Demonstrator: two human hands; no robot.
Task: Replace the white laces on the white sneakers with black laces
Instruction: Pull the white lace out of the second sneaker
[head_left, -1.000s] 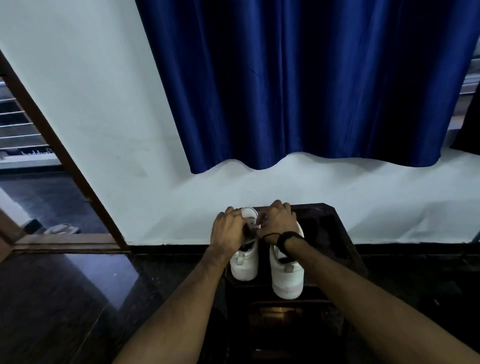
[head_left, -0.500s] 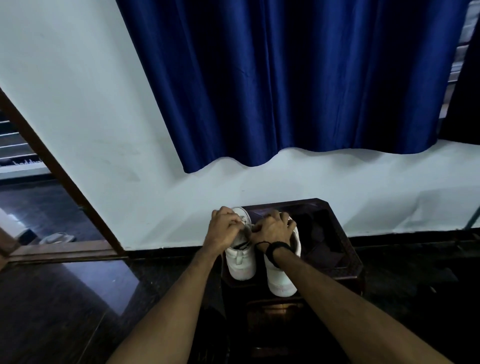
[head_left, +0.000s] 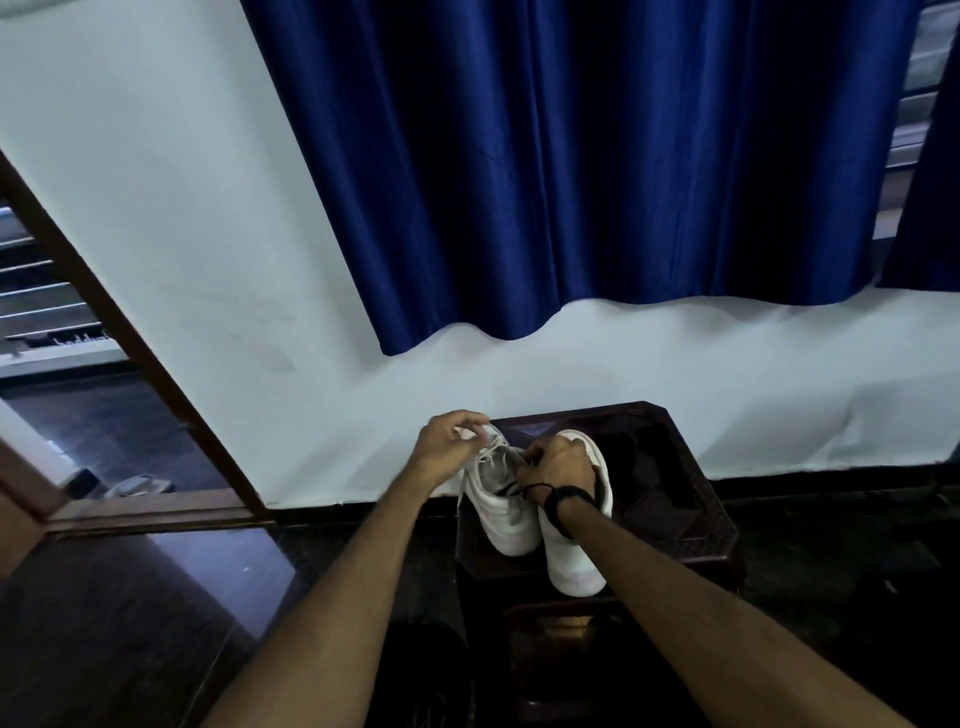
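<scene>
Two white low-top sneakers are sitting side by side on a dark wooden stool with a bevelled rim (head_left: 696, 525), heels toward the camera and toes pointing to 12 o'clock, toward the pale wall (head_left: 156, 208). The left white sneaker (head_left: 506, 519) is lying at about 10 o'clock from the right white sneaker (head_left: 574, 566), the two touching along their inner sides. The left hand (head_left: 447, 449) is hovering over the toe end of the left sneaker, at 11 o'clock from the stool's centre, with thumb and forefinger pinched together on a thin white lace (head_left: 485, 434) and the other fingers curled loosely. The right hand (head_left: 558, 462) is resting over the tongue of the right sneaker, at 3 o'clock from the left hand, its fingers curled tight into a near fist around the laces at the gap between the shoes; exactly which strand it is gripping cannot be told. A black cord wristband (head_left: 563, 499) is circling the right wrist. A thin dark strand is showing just beside that wrist, at 9 o'clock, over the left sneaker's opening. A deep blue satin curtain (head_left: 571, 156) is hanging at 12 o'clock above the stool, and a brown wooden door frame (head_left: 130, 343) is slanting at 9 o'clock.
</scene>
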